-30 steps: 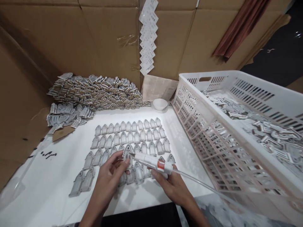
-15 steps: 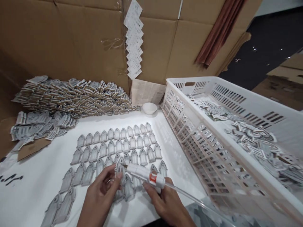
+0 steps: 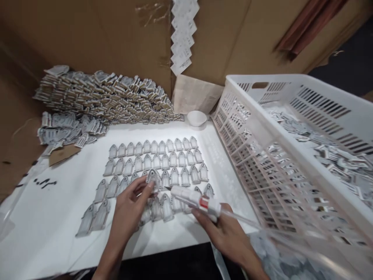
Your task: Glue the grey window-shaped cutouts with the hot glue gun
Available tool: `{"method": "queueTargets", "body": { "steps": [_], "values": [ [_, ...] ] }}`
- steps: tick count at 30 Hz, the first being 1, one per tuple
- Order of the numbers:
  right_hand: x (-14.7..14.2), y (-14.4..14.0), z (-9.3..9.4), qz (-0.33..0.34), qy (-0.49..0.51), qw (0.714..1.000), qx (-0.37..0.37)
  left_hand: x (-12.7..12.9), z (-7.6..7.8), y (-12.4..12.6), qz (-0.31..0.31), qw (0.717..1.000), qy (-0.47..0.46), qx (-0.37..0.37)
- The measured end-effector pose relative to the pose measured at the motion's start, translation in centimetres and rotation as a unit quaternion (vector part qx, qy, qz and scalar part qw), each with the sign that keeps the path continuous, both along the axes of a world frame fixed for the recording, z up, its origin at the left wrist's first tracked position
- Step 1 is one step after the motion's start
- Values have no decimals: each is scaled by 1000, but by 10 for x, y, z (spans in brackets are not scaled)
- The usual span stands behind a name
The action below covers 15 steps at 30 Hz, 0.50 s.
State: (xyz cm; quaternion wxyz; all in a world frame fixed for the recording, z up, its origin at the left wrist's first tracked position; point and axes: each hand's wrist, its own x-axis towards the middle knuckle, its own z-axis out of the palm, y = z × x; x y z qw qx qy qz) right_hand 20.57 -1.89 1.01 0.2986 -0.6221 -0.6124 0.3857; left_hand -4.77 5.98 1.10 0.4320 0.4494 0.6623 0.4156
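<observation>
My left hand [image 3: 131, 204] pinches one small grey-white arched piece [image 3: 152, 179], shaped like a pointed window, just above the rows on the table. In my right hand [image 3: 225, 233] is a white glue gun [image 3: 186, 196] with a red part on its side and a long clear stick [image 3: 241, 218] running out of its rear. Its dark pointed tip faces the held piece from the right, a small gap away. Under and around both hands, several rows of like arched pieces [image 3: 155, 161] lie flat; my hands cover part of the lower rows.
A big stack of the pieces [image 3: 107, 97] stands along the cardboard wall [image 3: 116, 35], with a looser pile [image 3: 70, 128] before it. A small white bowl [image 3: 197, 118] sits at the back. The white slatted crate [image 3: 247, 155], holding more pieces, borders the right side.
The view has shifted, so the surroundings sit higher and further right. The glue gun's tip has drawn back slightly from the piece; both hands keep their holds.
</observation>
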Motion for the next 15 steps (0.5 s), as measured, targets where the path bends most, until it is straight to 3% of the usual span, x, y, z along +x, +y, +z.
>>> {"method": "queueTargets", "body": {
  "steps": [4,8,15],
  "values": [
    [-5,3,-11,-9,83,994,-75,2,8,-2,-4,999,-35,-16],
    [-15,10,-3,29,159,983,-82,5,13,-4,-19,999,-24,-14],
    [-16,8,-4,30,110,990,-77,-2,5,-6,-20,1000,-5,-15]
  ]
}}
